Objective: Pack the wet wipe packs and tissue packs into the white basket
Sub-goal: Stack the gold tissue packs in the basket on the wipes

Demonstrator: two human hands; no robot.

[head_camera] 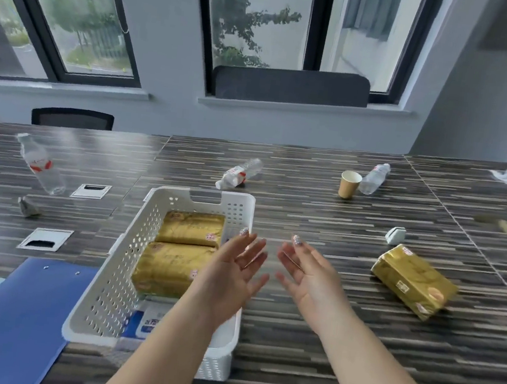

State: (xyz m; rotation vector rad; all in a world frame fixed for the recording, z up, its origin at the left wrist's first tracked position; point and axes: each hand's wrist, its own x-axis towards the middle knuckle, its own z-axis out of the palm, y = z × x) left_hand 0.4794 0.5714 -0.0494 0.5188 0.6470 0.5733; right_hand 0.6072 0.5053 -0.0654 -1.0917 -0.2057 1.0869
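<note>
The white perforated basket (116,277) stands on the striped table in front of me. Two gold tissue packs lie inside it, one at the far end (191,227) and one in the middle (167,269). A blue-and-white wet wipe pack (144,321) lies at the near end, partly hidden by my left forearm. A third gold tissue pack (414,281) rests on the table to the right. My left hand (233,271) hovers open over the basket's right rim. My right hand (306,273) is open just right of the basket, palms facing each other, both holding nothing.
A blue folder (10,315) lies left of the basket. Water bottles lie at the far left (42,164), behind the basket (238,172) and at the back right (374,177). A paper cup (349,184), a small white clip (395,235) and crumpled paper (27,207) are also on the table.
</note>
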